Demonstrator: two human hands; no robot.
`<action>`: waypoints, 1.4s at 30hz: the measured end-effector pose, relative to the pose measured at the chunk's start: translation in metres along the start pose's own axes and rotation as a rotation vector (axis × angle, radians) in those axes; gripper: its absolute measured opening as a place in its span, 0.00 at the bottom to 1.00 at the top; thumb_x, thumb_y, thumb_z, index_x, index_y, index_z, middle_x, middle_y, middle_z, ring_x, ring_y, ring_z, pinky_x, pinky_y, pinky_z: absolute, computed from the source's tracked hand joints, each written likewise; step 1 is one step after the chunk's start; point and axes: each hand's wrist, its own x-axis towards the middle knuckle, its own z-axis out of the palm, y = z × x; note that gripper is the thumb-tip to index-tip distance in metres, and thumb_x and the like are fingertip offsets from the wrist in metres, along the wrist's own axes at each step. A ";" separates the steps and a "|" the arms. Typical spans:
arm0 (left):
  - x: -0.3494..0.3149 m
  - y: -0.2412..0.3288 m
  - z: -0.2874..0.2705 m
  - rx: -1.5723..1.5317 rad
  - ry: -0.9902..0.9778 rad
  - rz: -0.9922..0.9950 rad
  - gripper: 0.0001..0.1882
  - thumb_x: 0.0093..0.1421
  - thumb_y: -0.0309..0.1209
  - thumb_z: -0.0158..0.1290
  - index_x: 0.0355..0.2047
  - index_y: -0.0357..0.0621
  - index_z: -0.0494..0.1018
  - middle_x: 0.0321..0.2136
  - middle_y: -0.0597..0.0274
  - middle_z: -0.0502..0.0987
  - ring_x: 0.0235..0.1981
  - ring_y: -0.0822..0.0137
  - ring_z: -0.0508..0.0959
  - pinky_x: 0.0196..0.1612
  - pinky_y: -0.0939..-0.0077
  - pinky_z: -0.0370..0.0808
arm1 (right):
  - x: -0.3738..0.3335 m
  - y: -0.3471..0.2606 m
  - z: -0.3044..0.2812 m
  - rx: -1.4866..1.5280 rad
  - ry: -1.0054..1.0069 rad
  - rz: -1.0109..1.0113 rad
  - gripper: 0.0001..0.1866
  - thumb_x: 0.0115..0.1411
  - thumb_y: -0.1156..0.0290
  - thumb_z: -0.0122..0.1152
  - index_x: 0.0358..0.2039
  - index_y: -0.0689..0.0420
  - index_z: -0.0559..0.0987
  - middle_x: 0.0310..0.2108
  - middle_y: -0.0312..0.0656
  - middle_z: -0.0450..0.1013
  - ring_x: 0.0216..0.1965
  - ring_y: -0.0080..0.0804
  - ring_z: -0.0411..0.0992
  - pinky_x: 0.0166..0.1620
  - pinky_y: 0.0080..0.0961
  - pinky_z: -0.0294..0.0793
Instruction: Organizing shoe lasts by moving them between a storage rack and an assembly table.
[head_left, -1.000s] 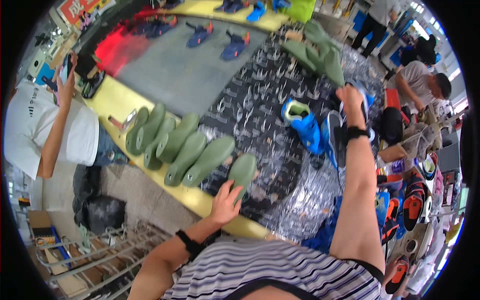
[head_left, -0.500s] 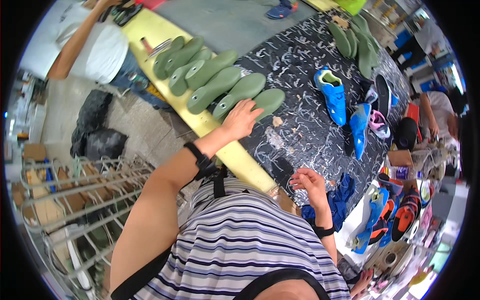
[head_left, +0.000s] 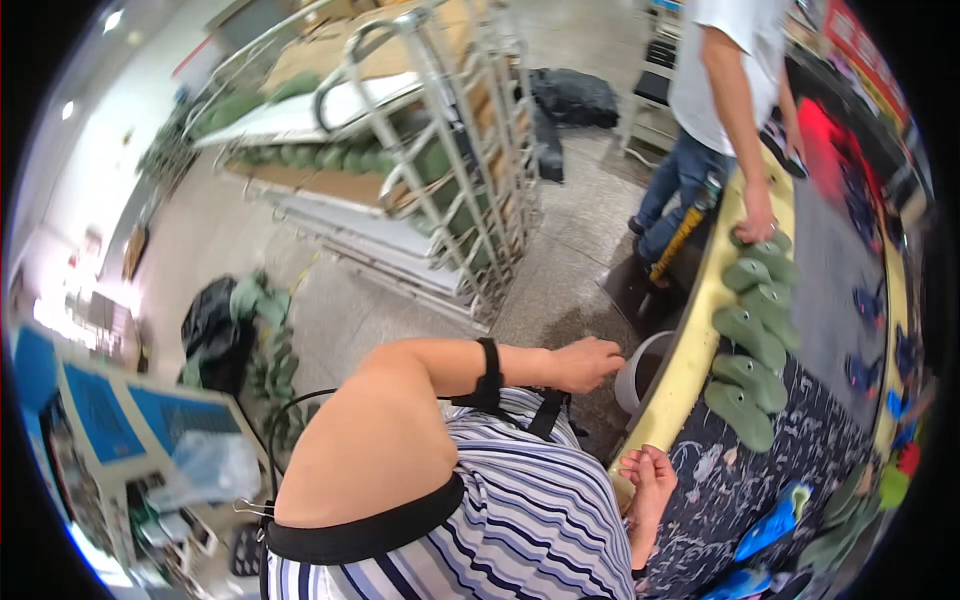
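My left hand is out over the floor side of the conveyor's yellow rim, beside a pale bucket. Its fingers are loosely curled, and nothing shows in them. Close to that rim is my right hand, its fingers bent in toward the thumb with nothing visible between them. Green shoe lasts lie in overlapping pairs along the rim and the black belt beyond my hands; neither hand touches them. A co-worker's hand reaches down to the far end of that row.
A metal rack cart loaded with boards and lasts stands ahead left. Black bags lie behind it, and another bag sits with loose lasts at left. Blue shoes rest on the belt. The co-worker stands at the rim.
The view has swung left, bringing the cart forward. My left hand has come off a shoe last and moved out past the rim. My right hand's fingers have curled in.
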 end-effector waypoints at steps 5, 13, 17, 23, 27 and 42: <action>-0.101 -0.020 -0.019 -0.080 0.010 -0.526 0.23 0.51 0.26 0.52 0.49 0.38 0.67 0.41 0.45 0.71 0.41 0.45 0.73 0.43 0.55 0.71 | 0.004 -0.017 0.054 -0.012 -0.227 0.071 0.10 0.63 0.72 0.53 0.42 0.65 0.74 0.33 0.46 0.75 0.30 0.31 0.76 0.33 0.25 0.78; -0.236 -0.040 -0.052 -0.137 -0.097 -0.644 0.23 0.51 0.30 0.52 0.49 0.39 0.69 0.41 0.46 0.74 0.44 0.46 0.74 0.46 0.55 0.71 | 0.013 0.003 0.141 -0.073 -0.330 0.143 0.11 0.63 0.70 0.54 0.42 0.63 0.73 0.32 0.44 0.75 0.31 0.31 0.76 0.33 0.24 0.77; -0.352 -0.080 -0.053 -0.067 0.016 -0.905 0.21 0.47 0.33 0.56 0.43 0.41 0.74 0.36 0.46 0.78 0.41 0.46 0.77 0.45 0.54 0.73 | 0.027 0.016 0.233 -0.123 -0.468 0.180 0.08 0.64 0.72 0.51 0.41 0.62 0.73 0.32 0.44 0.76 0.31 0.31 0.77 0.33 0.23 0.78; -0.559 -0.090 -0.037 -0.288 0.371 -1.511 0.20 0.48 0.32 0.52 0.43 0.38 0.75 0.41 0.42 0.76 0.46 0.46 0.75 0.49 0.58 0.72 | 0.018 0.052 0.400 -0.297 -0.757 0.345 0.10 0.64 0.72 0.50 0.43 0.64 0.72 0.33 0.46 0.75 0.32 0.33 0.77 0.33 0.24 0.78; -0.657 -0.052 -0.015 -0.299 0.458 -1.916 0.21 0.48 0.29 0.52 0.45 0.40 0.74 0.43 0.42 0.75 0.46 0.46 0.74 0.51 0.59 0.71 | 0.010 0.085 0.489 -0.467 -0.973 0.400 0.10 0.64 0.73 0.51 0.43 0.64 0.73 0.33 0.46 0.75 0.32 0.33 0.77 0.33 0.25 0.78; -0.627 0.119 0.140 -0.641 0.881 -2.236 0.17 0.48 0.40 0.52 0.33 0.41 0.79 0.35 0.41 0.77 0.39 0.44 0.77 0.45 0.57 0.73 | -0.001 0.153 0.642 -0.868 -1.476 0.525 0.11 0.64 0.70 0.52 0.42 0.63 0.73 0.33 0.43 0.74 0.32 0.30 0.75 0.34 0.23 0.77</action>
